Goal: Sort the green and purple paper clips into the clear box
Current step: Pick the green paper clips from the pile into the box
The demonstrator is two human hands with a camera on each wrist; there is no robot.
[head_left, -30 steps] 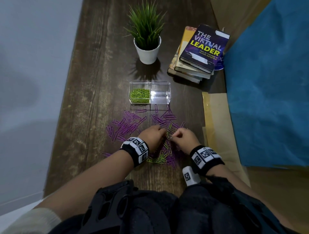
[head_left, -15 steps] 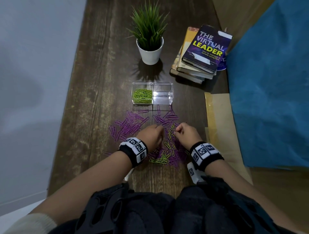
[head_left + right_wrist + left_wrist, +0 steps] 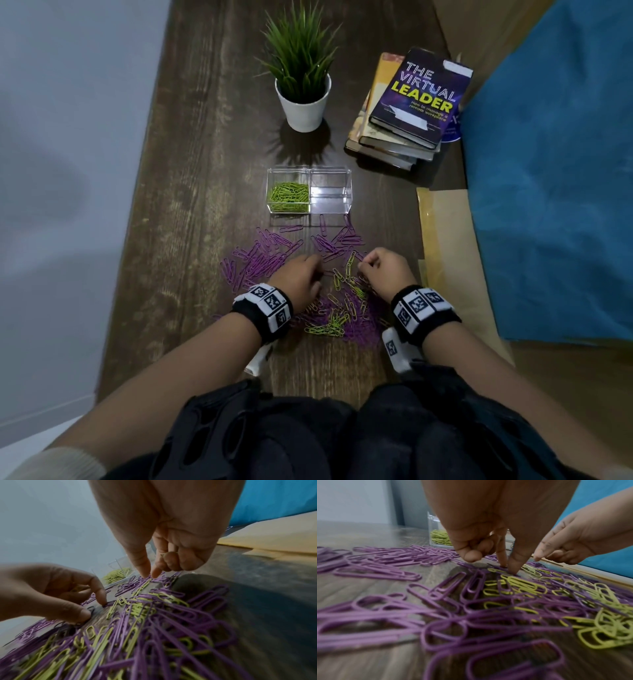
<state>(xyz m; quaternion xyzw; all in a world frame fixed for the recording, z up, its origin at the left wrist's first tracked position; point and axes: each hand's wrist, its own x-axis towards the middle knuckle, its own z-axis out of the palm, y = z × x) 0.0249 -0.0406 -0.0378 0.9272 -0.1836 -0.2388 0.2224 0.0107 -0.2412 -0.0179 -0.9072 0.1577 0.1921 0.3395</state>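
Pressing fingertips onto purple clips (image 3: 270,260) on the tabletop (image 3: 191,240), the left hand (image 3: 301,277) held nothing; the right hand (image 3: 385,269) pinched a green clip (image 3: 350,261).

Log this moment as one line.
left hand: picking purple clips | right hand: picking | clear box: green clips left, right compartment empty

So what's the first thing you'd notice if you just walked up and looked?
Probably the purple paper clips scattered over the dark wooden table, with green paper clips mixed in nearer the person. Both hands, left hand and right hand, are down picking among them. Behind sits the clear box, green clips in its left half.
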